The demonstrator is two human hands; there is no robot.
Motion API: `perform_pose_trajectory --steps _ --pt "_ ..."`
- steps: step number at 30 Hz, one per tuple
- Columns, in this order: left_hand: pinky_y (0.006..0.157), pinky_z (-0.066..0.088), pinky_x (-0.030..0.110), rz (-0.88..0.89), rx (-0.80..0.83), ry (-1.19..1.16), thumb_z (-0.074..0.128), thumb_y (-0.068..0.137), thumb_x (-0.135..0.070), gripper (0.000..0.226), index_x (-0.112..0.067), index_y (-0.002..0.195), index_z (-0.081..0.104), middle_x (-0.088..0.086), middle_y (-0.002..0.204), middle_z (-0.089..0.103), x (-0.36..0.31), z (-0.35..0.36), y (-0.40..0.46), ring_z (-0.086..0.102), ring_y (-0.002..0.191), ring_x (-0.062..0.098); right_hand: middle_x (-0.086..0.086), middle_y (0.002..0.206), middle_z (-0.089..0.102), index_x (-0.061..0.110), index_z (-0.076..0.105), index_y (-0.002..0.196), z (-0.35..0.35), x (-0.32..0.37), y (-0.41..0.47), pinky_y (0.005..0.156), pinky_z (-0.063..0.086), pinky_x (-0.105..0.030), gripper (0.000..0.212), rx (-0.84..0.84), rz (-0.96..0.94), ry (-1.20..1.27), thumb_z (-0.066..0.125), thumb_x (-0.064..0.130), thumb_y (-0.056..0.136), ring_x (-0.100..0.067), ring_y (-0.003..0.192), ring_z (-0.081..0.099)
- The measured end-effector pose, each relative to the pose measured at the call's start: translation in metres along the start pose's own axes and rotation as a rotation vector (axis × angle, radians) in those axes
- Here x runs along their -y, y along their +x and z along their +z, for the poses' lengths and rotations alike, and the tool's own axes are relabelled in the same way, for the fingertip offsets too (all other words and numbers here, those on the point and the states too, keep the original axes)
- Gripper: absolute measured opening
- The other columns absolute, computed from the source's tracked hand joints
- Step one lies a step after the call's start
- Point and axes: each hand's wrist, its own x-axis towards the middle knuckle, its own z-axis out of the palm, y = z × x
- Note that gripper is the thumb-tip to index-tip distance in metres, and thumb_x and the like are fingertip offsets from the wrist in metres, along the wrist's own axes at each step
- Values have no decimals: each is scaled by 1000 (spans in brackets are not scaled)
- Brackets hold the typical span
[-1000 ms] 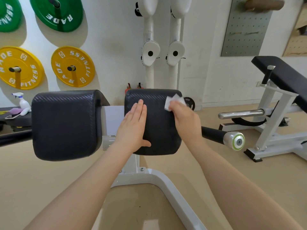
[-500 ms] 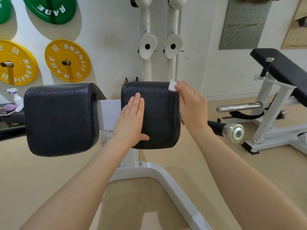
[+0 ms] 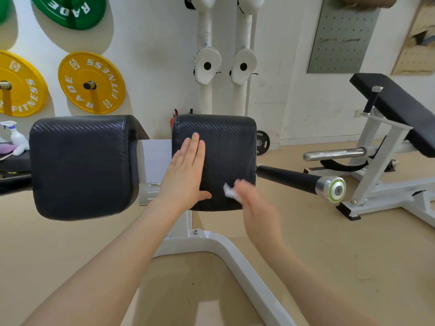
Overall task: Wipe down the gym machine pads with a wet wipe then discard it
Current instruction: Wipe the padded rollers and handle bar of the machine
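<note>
Wiping right pad [image 3: 226, 147] | left hand [image 3: 186, 175] flat, steadying pad | right hand [image 3: 256, 205] blurred, pinching wipe [image 3: 229, 191] at lower edge | best overlapping strokes, firm pressure | left pad [image 3: 82, 165] pending

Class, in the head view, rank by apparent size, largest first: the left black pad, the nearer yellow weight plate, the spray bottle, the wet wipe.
1. left black pad
2. yellow weight plate
3. spray bottle
4. wet wipe

The wipe is partly hidden and blurred, so that last place is unsure.

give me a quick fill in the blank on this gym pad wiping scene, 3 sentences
1. The left hand rests flat on the ____ pad.
2. The right hand holds a white ____ at that pad's lower right corner.
3. The weight plate above the left pad is ____.

Missing words: right; wipe; yellow
</note>
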Motion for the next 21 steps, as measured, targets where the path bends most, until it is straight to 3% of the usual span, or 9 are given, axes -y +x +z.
perform_pose_trajectory --steps 2,4,6,11,14,16,18,21 --pt "112 -7 31 7 7 -9 71 76 -41 115 -11 145 -16 4 154 -24 2 0 1 -18 142 21 4 101 64 3 64 111 -13 15 43 85 39 -3 24 -196 224 170 49 9 92 -11 94 60" --pt "112 -6 30 25 3 -29 68 78 -41 111 -11 146 -15 3 154 -23 4 -1 1 -18 143 20 6 95 63 4 63 111 -19 24 81 80 41 -8 24 -307 278 154 48 10 94 -8 87 57" --pt "111 -5 27 34 -28 -148 61 86 -35 97 -13 147 -11 0 155 -19 6 -2 2 -14 143 17 -4 95 67 5 62 111 -13 27 106 77 44 -22 23 -290 220 61 46 9 95 -13 83 58" --pt "109 3 22 -147 -238 -713 45 93 -11 71 -19 148 1 -6 157 -5 17 -6 -3 -2 144 11 -7 98 63 11 59 106 35 29 121 77 50 -29 20 -110 94 -135 46 3 93 -21 89 60" --pt "102 17 20 -341 -200 -1205 35 98 -15 57 -23 148 9 -8 155 13 27 -7 -8 13 142 11 -8 96 66 8 61 101 59 58 113 68 51 -25 16 -43 -66 -134 60 4 85 -20 81 65" --pt "102 23 22 -406 -151 -1484 30 101 -26 47 -23 147 19 -8 151 28 33 -4 -11 26 139 12 -11 99 68 4 64 98 66 70 108 69 56 -29 25 -18 -123 -114 72 1 74 -23 85 67" --pt "107 28 26 -407 -156 -1594 27 100 -33 42 -23 141 34 -10 141 43 39 1 -16 38 132 9 -16 105 68 -1 65 101 70 72 98 83 53 -32 35 38 -245 -142 77 1 68 -28 98 66" --pt "95 37 17 -305 -92 -1543 23 100 -33 34 -38 119 52 -25 117 57 39 6 -24 49 115 -4 -16 111 67 0 65 108 57 51 80 98 42 -35 37 133 -578 -275 71 3 72 -27 109 62"
